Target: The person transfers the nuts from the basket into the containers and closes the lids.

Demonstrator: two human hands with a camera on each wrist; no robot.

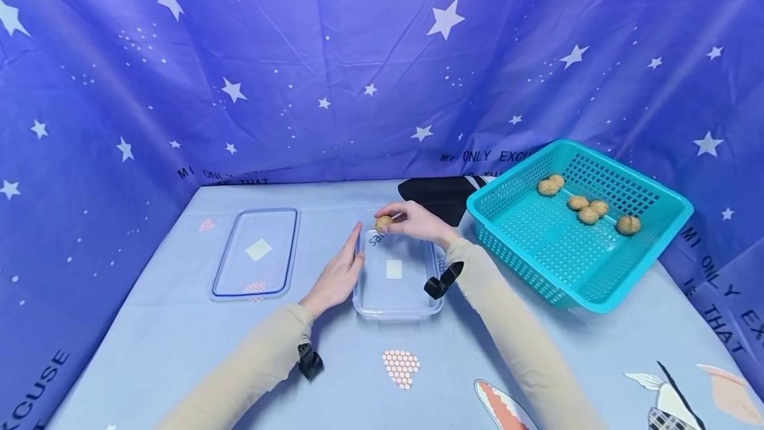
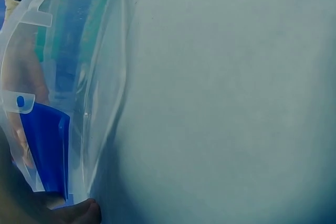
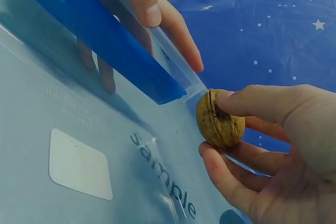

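My right hand [image 1: 420, 223] pinches a brown walnut [image 3: 221, 120] between thumb and fingers, at the far left corner of a clear plastic container [image 1: 394, 316]. Through the container bottom show a white square and the printed word "sample" on the cloth side. My left hand [image 1: 337, 277] grips the container's left wall, the thumb over the rim and other fingers outside. A blue latch flap [image 3: 105, 40] lies along that wall, below the left fingers. In the left wrist view only dark fingertips [image 2: 79, 212] show beside the clear wall.
A turquoise basket [image 1: 581, 307] with several walnuts [image 1: 587, 215] stands at the right. The clear lid with a blue seal [image 1: 256, 294] lies flat at the left. Behind the container is a black thing [image 1: 438, 194]. A blue starry curtain [image 1: 334, 85] rises behind the table.
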